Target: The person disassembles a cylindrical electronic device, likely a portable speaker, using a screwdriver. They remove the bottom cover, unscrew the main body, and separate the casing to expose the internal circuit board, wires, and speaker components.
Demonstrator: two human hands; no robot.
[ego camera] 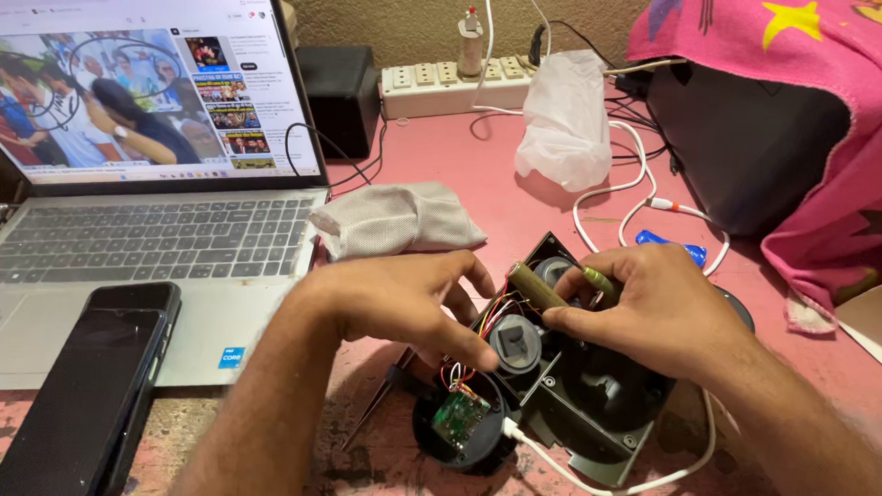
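An opened black plastic device housing (583, 403) lies on the pink table, with a round grey part (516, 346) inside it. A small green circuit board (460, 417) sits in a round black piece at its lower left, joined by thin coloured wires (488, 315). My right hand (657, 307) holds an olive-green cylindrical battery (536, 286) over the housing, with a green-tipped piece (598, 279) by the fingers. My left hand (409, 301) reaches in beside it, fingers touching the wires and the grey part.
An open laptop (144, 235) stands at the left with a black phone (93, 387) resting on it. A white cloth pouch (398, 219), power strip (448, 80), white plastic bag (566, 120), white cable (612, 191) and pink-covered dark box (753, 143) surround the work spot.
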